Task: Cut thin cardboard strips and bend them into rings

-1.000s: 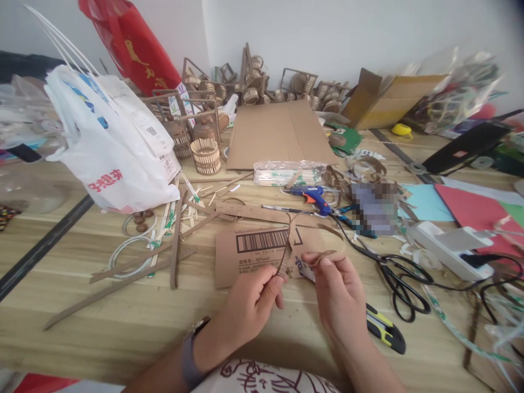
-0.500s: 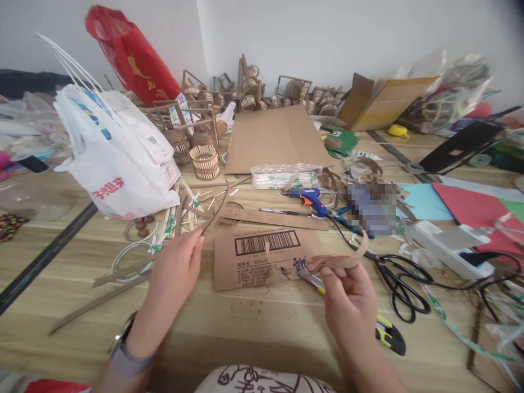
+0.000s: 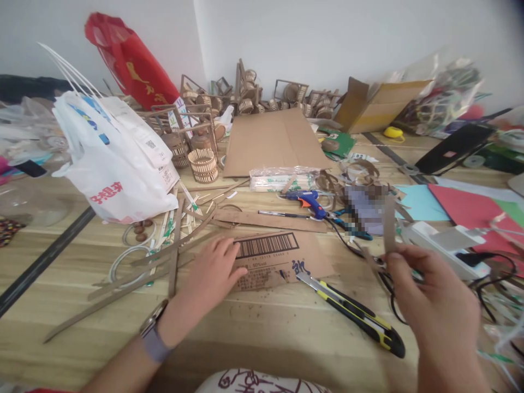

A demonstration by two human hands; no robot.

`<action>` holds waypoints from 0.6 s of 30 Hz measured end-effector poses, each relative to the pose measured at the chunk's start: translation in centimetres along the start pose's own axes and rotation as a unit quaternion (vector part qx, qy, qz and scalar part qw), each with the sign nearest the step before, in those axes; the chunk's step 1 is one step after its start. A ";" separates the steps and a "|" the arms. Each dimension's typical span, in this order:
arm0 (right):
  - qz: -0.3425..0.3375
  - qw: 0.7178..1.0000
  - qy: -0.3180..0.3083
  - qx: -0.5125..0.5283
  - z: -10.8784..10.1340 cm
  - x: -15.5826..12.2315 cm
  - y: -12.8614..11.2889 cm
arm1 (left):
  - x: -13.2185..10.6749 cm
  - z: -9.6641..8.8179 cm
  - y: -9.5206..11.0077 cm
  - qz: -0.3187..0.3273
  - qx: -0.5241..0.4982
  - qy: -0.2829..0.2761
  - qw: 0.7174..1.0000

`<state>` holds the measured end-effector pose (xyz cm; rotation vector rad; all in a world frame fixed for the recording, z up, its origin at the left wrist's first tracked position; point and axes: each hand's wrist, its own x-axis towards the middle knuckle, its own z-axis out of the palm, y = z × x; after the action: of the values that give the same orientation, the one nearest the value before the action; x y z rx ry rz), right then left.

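Note:
My left hand has its fingers apart and holds nothing. It is over the left part of a flat cardboard piece printed with a barcode; whether it touches the cardboard I cannot tell. Off to the right, my right hand pinches thin brown strips between thumb and fingers, one of them standing upright. Between the hands lies a yellow and black utility knife, its blade tip at the cardboard's lower right edge. Several long brown strips lie left of my left hand.
A blue glue gun and a pen lie behind the cardboard. Scissors, partly hidden by my right hand, are near a white power strip. A white plastic bag, small slatted baskets and a large cardboard sheet stand farther back.
My left hand has let go of a brown strip and moved right over the cardboard. My right hand has moved right with its strips, leaving the utility knife in full view.

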<state>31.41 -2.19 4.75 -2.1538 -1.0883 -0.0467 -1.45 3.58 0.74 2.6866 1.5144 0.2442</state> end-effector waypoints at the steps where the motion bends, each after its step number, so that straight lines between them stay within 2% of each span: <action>1: 0.002 0.999 0.005 -0.044 -0.5 0.6 0.6 | 0.3 0.0 0.4 0.000 0.001 -0.022 1.000; 4: -0.002 0.993 0.012 -0.115 -1.4 1.9 2.4 | 1.4 -0.2 0.8 0.002 0.005 -0.074 0.997; 11: -0.067 0.985 0.060 -0.145 -1.5 2.4 6.1 | 3.2 0.0 0.5 -0.006 0.007 -0.134 0.991; 15: -0.084 0.980 0.063 -0.168 -1.9 2.4 7.1 | 3.7 0.0 0.4 -0.013 0.022 -0.139 0.990; 18: -0.066 0.972 0.101 -0.200 -2.7 2.5 7.6 | 4.0 -0.1 0.4 -0.014 0.029 -0.155 0.987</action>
<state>39.22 -5.12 3.20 -2.3566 -1.1749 -0.5791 0.90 6.85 1.31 2.5902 1.4814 -0.2135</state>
